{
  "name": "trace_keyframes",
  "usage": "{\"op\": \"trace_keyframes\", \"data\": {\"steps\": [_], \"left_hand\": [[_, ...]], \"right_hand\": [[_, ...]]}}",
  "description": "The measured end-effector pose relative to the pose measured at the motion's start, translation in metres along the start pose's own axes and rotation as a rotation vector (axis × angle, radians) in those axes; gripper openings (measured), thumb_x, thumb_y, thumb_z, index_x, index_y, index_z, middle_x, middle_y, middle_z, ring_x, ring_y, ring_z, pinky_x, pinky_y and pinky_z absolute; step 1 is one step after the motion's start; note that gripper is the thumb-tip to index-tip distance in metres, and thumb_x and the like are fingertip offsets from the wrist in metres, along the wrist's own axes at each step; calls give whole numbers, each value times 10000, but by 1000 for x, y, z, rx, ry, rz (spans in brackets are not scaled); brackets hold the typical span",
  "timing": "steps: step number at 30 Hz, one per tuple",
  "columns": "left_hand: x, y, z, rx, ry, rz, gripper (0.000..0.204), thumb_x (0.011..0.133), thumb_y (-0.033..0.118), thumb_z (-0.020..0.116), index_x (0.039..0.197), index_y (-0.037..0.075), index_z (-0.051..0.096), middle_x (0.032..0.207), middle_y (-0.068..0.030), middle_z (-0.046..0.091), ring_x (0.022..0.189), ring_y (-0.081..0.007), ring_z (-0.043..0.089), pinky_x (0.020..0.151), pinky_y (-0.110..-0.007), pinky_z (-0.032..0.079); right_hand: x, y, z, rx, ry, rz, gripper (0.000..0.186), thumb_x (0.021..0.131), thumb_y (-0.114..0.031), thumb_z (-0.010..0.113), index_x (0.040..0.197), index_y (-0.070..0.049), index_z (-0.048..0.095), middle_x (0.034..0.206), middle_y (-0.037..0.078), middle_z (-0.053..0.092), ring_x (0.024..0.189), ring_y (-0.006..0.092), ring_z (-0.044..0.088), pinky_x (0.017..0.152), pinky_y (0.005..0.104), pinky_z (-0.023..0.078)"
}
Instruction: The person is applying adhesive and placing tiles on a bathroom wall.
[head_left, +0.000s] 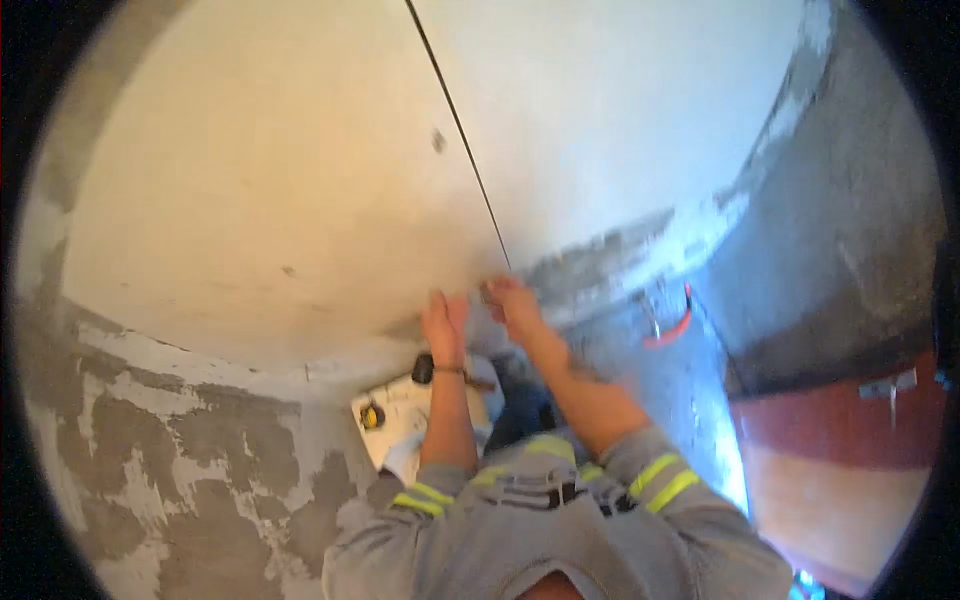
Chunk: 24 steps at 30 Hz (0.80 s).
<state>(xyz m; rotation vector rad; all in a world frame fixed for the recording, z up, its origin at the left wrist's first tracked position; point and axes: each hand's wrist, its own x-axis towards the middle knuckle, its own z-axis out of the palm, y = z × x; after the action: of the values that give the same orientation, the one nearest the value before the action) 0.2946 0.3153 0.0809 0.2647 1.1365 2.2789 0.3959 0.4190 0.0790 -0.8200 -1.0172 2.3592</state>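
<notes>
My right hand (514, 305) is raised close to a pale wall surface (260, 160), its fingers pinched together. Between them seems to be something small and dark, too blurred to name. A thin black line (462, 132) runs down the pale surface and ends by those fingertips; whether it is a cable or a narrow gap I cannot tell. Just left of it, my left hand (446, 320) is up near the same surface, fingers apart and holding nothing that shows. A dark band circles the left wrist.
Below my left forearm, a light board (398, 408) carries a yellow and black tape measure (372, 415) and a black object (423, 369). A red curved thing (672, 334) lies at right. Beyond it stands a red and beige panel (835, 470). Patchy grey plaster (200, 480) covers the left wall.
</notes>
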Motion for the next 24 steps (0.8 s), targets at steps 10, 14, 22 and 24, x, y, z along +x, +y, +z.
{"op": "trace_keyframes", "data": {"steps": [10,14,22,24], "left_hand": [[-23,20,-8,-21,78,-23,363,941,361,616,1070,37,513,930,-107,617,950,-243,641,825,-365,526],[-19,15,-8,-33,98,-16,324,938,364,622,937,60,509,805,-70,581,811,-200,647,691,-312,525],[-32,38,27,162,584,288,318,868,227,718,949,10,500,783,-69,562,629,-155,521,531,-298,441],[-31,55,27,471,743,692,503,816,253,772,1067,-62,470,936,-149,573,806,-233,550,707,-351,483]], "right_hand": [[-23,-4,29,-2,32,111,223,900,-255,629,1098,-153,612,896,-15,617,750,136,590,586,292,462],[-19,-5,20,-11,12,130,252,895,-270,635,1111,-143,611,917,-9,615,737,144,590,585,304,465],[-11,-29,-10,-128,-55,164,219,894,-273,642,1055,-138,580,955,-14,631,841,140,598,664,316,458],[-35,-35,2,-152,-15,138,206,888,-271,654,1028,-131,596,920,-9,626,796,136,598,599,305,435]]}}
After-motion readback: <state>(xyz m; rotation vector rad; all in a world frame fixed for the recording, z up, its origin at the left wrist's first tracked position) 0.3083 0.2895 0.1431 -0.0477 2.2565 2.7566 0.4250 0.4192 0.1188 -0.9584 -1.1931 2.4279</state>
